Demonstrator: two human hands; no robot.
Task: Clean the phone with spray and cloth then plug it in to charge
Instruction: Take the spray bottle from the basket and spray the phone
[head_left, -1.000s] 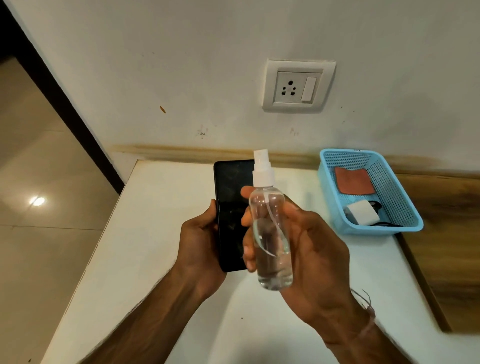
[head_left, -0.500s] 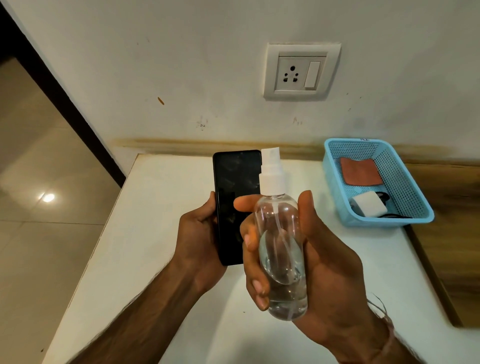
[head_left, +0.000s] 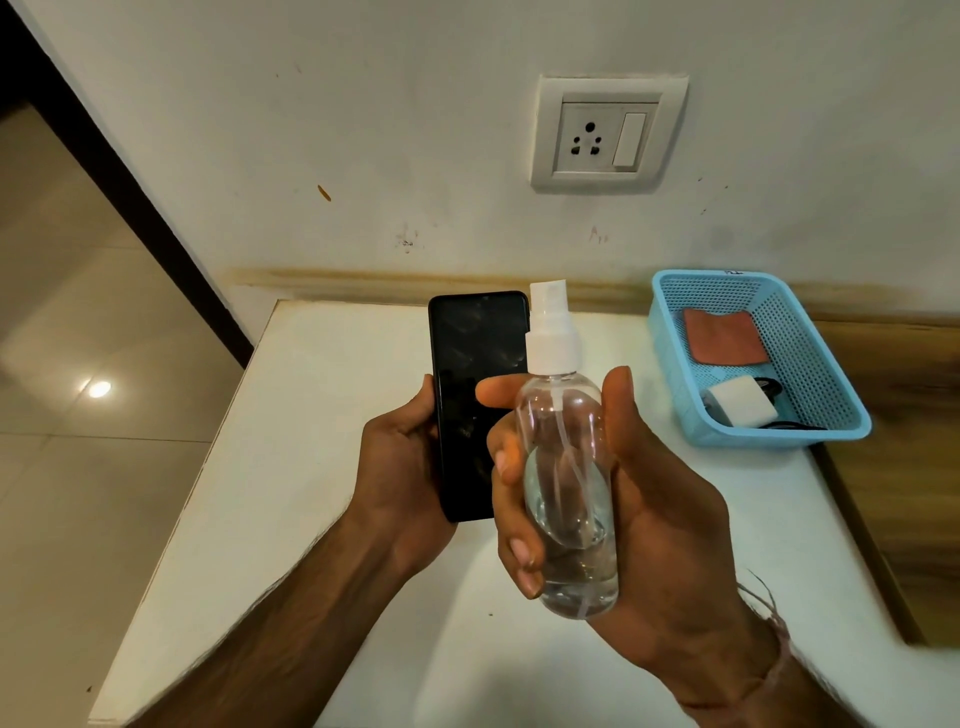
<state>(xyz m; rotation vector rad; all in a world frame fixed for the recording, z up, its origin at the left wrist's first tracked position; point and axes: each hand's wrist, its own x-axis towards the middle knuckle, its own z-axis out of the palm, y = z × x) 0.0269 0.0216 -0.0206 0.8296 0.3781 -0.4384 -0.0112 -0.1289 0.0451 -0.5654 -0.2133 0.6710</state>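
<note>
My left hand (head_left: 400, 467) holds a black phone (head_left: 475, 364) upright above the white table, its dark screen facing me. My right hand (head_left: 649, 525) grips a clear spray bottle (head_left: 566, 478) with a white nozzle, held upright just in front of the phone's right side and covering part of it. A blue basket (head_left: 841, 415) at the right holds a brown cloth (head_left: 724, 335) and a white charger (head_left: 740, 400) with a dark cable. A wall socket (head_left: 605, 135) with a switch sits above the table.
The white table (head_left: 311, 415) ends at the left over a tiled floor (head_left: 78, 338). A wooden surface (head_left: 909, 467) lies to the right of the basket. The wall rises directly behind the table.
My right hand has brought the bottle nearer and lower in view, and the fingers have wrapped more fully around it. The phone stays in my left hand.
</note>
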